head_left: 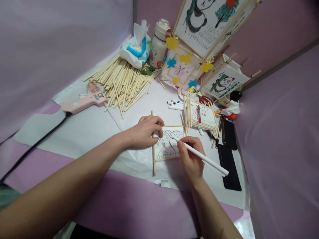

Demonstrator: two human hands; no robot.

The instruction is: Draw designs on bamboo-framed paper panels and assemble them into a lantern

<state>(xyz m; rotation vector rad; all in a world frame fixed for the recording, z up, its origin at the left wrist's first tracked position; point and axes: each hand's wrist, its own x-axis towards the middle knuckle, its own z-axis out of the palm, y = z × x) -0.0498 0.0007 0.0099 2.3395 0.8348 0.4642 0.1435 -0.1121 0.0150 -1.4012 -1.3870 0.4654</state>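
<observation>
My right hand (193,159) pinches a white marker pen (206,158), its tip down on a stick-framed drawing (168,154). Black dotted cloud-like outlines, thin lines and green grass strokes show on that white sheet. Across the frame's left edge lies my left hand (147,131), fingers bent but apart, the fingertips touching the paper. Thin wooden sticks border the sheet, and the left one (154,167) sticks out past the lower corner. My right fingers cover part of the drawing's right side.
Behind my left hand lie a pile of wooden sticks (124,83) and a pink glue gun (84,101) with a black cable. Stacked framed drawings (208,116), markers (175,107) and a black phone-like slab (229,169) lie right. A panda-painted lantern (199,28), bottle (158,46) and tissue pack (136,49) stand behind.
</observation>
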